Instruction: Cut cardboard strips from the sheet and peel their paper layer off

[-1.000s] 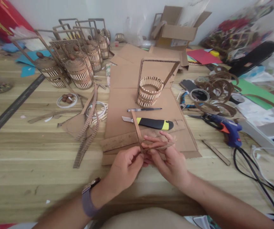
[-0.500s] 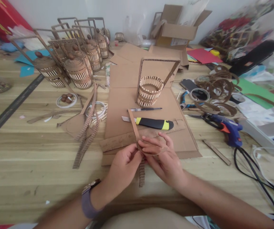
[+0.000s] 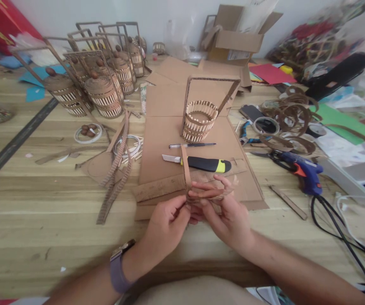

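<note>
Between my two hands is a narrow brown cardboard strip (image 3: pixel 186 169), its far end reaching over the cutter and the pen. My left hand (image 3: pixel 170 218) pinches the strip between thumb and fingers near its lower part. The fingers of my right hand (image 3: pixel 225 212) close on the strip's near portion, which curls and is partly hidden behind them. Just beyond lies a utility knife (image 3: pixel 206 164) with its blade out, and behind it a pen (image 3: pixel 198 145). A small basket with a tall handle (image 3: pixel 200 123) stands on the cardboard sheet (image 3: pixel 163 131).
Several lidded baskets (image 3: pixel 104 97) stand at the back left. Corrugated strips (image 3: pixel 115 186) and a tape ring holding brown beads (image 3: pixel 88 133) lie on the left. On the right are a blue glue gun (image 3: pixel 303 169) with cables, pliers (image 3: pixel 246 134), and coiled strips (image 3: pixel 292 114).
The strip's far end has shifted right. Its lower end, which hung straight toward me, is now curled in among my fingers, and my right hand has turned slightly.
</note>
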`<action>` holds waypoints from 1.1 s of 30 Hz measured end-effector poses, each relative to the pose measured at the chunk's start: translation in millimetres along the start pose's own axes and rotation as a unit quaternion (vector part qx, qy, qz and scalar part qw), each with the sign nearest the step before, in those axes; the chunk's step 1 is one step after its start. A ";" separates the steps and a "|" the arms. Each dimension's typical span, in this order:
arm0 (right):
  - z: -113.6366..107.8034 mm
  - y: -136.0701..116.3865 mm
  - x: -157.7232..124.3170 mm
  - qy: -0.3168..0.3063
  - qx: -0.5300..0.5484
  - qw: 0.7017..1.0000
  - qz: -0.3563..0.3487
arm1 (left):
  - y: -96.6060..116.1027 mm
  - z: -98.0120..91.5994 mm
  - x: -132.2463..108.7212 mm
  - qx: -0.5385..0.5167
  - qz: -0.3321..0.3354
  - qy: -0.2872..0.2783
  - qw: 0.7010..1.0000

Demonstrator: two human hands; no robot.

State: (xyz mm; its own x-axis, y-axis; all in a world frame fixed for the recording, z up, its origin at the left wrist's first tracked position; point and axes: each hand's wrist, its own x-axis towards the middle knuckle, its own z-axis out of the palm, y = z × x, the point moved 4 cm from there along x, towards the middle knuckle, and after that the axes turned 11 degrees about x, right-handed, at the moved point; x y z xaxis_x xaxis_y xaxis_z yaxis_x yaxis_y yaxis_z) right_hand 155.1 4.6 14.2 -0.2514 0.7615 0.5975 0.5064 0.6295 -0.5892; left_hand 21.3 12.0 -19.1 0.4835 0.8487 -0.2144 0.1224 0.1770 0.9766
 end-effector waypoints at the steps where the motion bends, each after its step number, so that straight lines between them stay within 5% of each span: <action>1: 0.3 -0.1 -0.4 0.000 0.007 1.000 -0.002 | -0.2 -0.7 0.4 -0.002 0.001 0.003 1.000; 13: 8.6 2.9 -4.5 -0.009 -0.020 0.999 -0.043 | -1.5 -7.2 3.6 0.061 0.006 0.014 0.998; 23: -3.2 2.2 0.2 0.007 -0.010 1.000 0.015 | -0.5 -0.3 -0.9 0.053 0.027 -0.034 0.998; 33: 3.6 1.2 -2.1 0.004 -0.016 0.999 -0.040 | 3.0 -9.5 5.8 0.095 0.034 0.023 0.995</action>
State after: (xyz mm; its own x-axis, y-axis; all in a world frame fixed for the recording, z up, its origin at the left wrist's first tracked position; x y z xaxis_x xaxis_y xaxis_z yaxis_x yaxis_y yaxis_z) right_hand 153.3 4.3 10.3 -0.2855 0.7068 0.6472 0.5115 0.6835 -0.5208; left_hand 16.2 22.2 -17.3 0.4573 0.8776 -0.1437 0.2554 0.0252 0.9665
